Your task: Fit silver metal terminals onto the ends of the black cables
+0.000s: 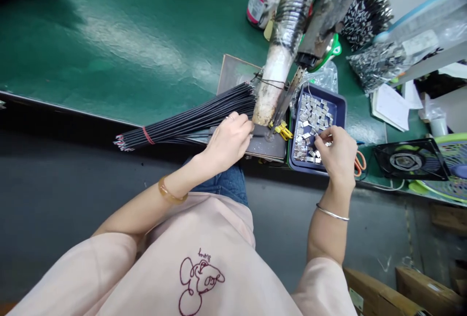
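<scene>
green bench (pixel 146 48): black cable bundle (pixel 182 116) left, blue tray (pixel 340 109) right. left hand (pixel 231 138) curled by the bundle, contents hidden. right hand (pixel 339 153) narrow over the tray's metal pieces (pixel 314 111), hold unverifiable. probable step: picking one; next calls for precise pinch.

Workshop with a long green workbench (pixel 146 38), on which a blue tray (pixel 341 111) holds many small metal connectors (pixel 310 117). Left of the tray lies a banded bundle of black cables (pixel 189 114); a ribbed duct (pixel 294 7) slants down just beside it. Upper right of the tray sits a bag of metal parts (pixel 379 65); lower right, cardboard boxes (pixel 426 289) stand on the floor (pixel 284 218).
</scene>
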Action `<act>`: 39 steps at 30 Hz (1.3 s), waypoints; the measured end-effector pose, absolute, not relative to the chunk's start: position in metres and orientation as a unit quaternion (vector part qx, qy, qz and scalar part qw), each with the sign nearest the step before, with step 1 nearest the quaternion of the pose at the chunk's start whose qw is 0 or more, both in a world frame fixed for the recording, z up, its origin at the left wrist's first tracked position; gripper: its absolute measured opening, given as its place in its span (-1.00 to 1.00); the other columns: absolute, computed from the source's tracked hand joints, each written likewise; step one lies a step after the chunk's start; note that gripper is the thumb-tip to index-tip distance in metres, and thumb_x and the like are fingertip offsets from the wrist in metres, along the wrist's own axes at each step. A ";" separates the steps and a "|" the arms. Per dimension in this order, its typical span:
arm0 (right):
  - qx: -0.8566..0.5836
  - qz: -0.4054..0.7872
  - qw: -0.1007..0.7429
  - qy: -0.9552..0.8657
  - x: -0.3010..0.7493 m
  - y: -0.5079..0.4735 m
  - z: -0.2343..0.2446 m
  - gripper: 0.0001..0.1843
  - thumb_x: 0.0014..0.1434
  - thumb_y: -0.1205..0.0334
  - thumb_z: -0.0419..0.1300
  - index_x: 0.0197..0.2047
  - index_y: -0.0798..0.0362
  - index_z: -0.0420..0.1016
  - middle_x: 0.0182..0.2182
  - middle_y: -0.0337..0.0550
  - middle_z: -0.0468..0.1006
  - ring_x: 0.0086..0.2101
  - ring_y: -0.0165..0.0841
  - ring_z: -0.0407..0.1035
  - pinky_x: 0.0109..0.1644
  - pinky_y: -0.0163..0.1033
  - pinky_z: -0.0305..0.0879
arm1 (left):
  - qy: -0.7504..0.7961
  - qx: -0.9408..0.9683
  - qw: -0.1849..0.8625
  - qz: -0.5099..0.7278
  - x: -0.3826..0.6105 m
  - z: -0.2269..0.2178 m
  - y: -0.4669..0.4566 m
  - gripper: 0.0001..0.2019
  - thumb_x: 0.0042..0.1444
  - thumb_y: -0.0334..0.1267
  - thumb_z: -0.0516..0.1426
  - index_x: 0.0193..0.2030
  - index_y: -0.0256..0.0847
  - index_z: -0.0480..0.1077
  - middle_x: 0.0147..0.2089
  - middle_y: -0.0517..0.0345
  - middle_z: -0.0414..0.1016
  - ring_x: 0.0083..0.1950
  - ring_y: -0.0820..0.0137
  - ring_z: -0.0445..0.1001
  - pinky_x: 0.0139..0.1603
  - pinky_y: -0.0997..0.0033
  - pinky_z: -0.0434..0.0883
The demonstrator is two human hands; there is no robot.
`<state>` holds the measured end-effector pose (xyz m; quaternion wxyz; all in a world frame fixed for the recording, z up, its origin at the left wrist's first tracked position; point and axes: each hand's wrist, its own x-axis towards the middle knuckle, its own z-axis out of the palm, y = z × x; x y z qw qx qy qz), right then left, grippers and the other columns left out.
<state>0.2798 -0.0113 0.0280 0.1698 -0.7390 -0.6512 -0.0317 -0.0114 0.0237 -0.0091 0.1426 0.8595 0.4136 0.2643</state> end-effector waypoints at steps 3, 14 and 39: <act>-0.729 -0.034 0.171 -0.662 0.283 -0.017 0.027 -0.83 0.16 0.19 0.16 -0.44 0.00 0.29 -0.43 -0.24 0.38 -0.41 -0.38 0.26 -0.26 -0.22 0.20 | 0.328 0.871 0.283 0.233 -0.022 0.003 0.012 -0.88 0.21 -0.38 0.11 -0.25 -0.29 0.49 -0.32 0.03 0.52 -0.27 0.28 0.42 -0.23 0.34 0.29; -0.698 -0.111 0.445 -0.550 0.220 -0.051 0.028 -0.87 0.21 0.23 0.23 -0.36 0.04 0.40 -0.39 -0.21 0.55 -0.48 -0.41 0.45 -0.40 -0.27 0.36 | 0.329 0.553 0.690 0.332 -0.009 0.009 -0.006 -0.86 0.18 -0.29 0.14 -0.32 -0.33 0.46 -0.56 0.23 0.40 -0.51 0.53 0.34 -0.42 0.55 0.28; -0.584 0.051 0.485 -0.648 0.147 -0.068 0.001 -0.84 0.16 0.42 0.26 -0.22 -0.03 0.55 -0.17 -0.17 0.63 -0.15 -0.35 0.55 -0.04 -0.15 0.56 | 0.341 0.697 0.502 0.382 -0.007 -0.002 -0.014 -0.81 0.24 -0.32 0.15 -0.40 -0.29 0.45 -0.50 0.24 0.42 -0.50 0.57 0.28 -0.42 0.55 0.24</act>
